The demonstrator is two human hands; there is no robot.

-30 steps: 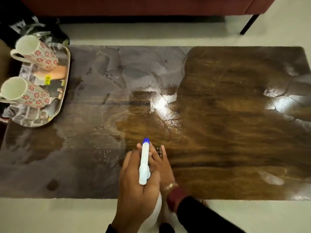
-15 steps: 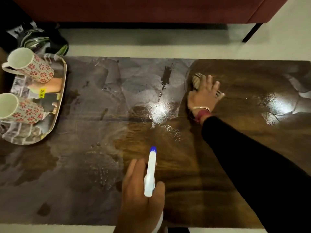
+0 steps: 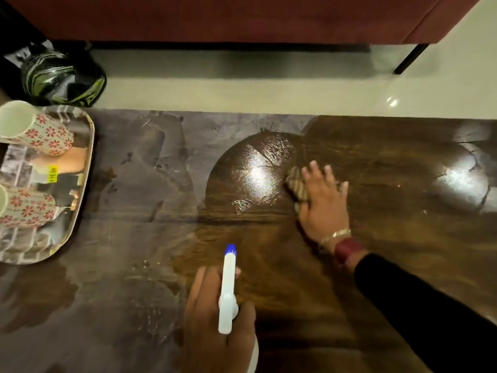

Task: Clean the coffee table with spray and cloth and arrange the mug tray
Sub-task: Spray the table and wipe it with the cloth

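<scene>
My left hand (image 3: 215,327) grips a white spray bottle (image 3: 228,289) with a blue nozzle tip, near the front edge of the dark wooden coffee table (image 3: 134,238), nozzle pointing away from me. My right hand (image 3: 322,200) lies flat with spread fingers on a striped cloth (image 3: 295,184), pressing it onto the wet, shiny middle of the table. A printed tray (image 3: 83,184) sits at the table's left end. Two white mugs with red flowers lie on their sides on it, one at the back (image 3: 40,133) and one nearer (image 3: 27,208).
A dark red sofa (image 3: 242,17) runs along the far side, with one black leg (image 3: 408,59) on the pale floor. A black and green bag (image 3: 61,76) sits on the floor behind the tray. Dull smeared patches cover the table's left half.
My right hand has swept the cloth from the far edge back toward the table's middle, leaving a freshly wiped glossy arc. The spray bottle hand has stayed near the front edge.
</scene>
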